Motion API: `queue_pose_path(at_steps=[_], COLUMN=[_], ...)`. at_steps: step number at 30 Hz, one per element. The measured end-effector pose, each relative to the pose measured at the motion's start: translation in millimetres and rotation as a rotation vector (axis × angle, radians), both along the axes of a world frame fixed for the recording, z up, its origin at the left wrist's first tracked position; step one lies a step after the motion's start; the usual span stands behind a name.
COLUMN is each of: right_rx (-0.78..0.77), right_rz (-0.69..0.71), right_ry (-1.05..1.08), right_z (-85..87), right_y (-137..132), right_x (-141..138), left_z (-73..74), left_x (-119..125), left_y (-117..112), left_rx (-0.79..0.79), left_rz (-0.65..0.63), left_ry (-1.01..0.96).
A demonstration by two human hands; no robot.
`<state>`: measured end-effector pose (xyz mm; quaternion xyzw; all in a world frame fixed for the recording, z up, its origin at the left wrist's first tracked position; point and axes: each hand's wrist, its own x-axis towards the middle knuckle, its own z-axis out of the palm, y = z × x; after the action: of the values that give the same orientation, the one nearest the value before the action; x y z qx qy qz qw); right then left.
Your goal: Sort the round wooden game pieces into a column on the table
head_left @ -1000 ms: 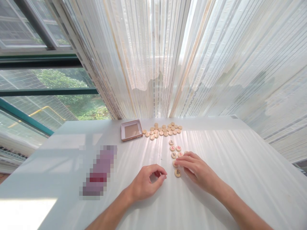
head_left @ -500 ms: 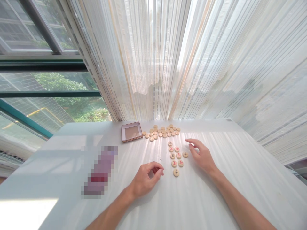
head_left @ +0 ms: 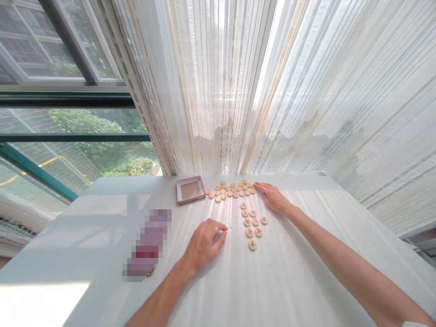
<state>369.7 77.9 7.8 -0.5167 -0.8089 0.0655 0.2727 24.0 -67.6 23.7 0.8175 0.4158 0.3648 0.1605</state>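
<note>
Round wooden game discs lie on a white table (head_left: pixel 306 281). Several face-down discs form a loose pile (head_left: pixel 230 190) at the far edge. Nearer me, several face-up discs with red or dark characters (head_left: pixel 252 222) sit in a small cluster. My right hand (head_left: pixel 272 197) is stretched far forward, its fingertips touching the right end of the pile; its fingers are extended. My left hand (head_left: pixel 204 243) rests on the table left of the cluster, fingers curled loosely; whether it holds anything is hidden.
A small square box with a pinkish rim (head_left: pixel 190 190) sits left of the pile. A blurred purple and red object (head_left: pixel 148 243) lies at the left. Sheer white curtains (head_left: pixel 272 91) hang behind the table, a window (head_left: pixel 68 127) at the left.
My right hand left the face-up cluster and reached forward to the pile at the far edge. My left hand's fingers curled further, hiding the red thing seen in them before.
</note>
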Motion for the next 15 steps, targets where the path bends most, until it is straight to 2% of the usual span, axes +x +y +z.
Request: queue_pose_path(at_steps=[6, 10, 15], right_rx=[0.027, 0.029, 0.005], right_rz=[-0.072, -0.092, -0.089], right_ry=[0.001, 0.027, 0.058], right_z=[-3.0, -0.8, 10.1], right_y=[-24, -40, -44], right_x=[11, 11, 10], left_z=[-6.9, -6.8, -5.4], left_x=[-3, 0, 6], left_y=[9, 6, -1], left_rx=[0.031, 0.024, 0.009], left_rz=[0.105, 0.093, 0.063], left_ry=[0.014, 0.009, -0.016])
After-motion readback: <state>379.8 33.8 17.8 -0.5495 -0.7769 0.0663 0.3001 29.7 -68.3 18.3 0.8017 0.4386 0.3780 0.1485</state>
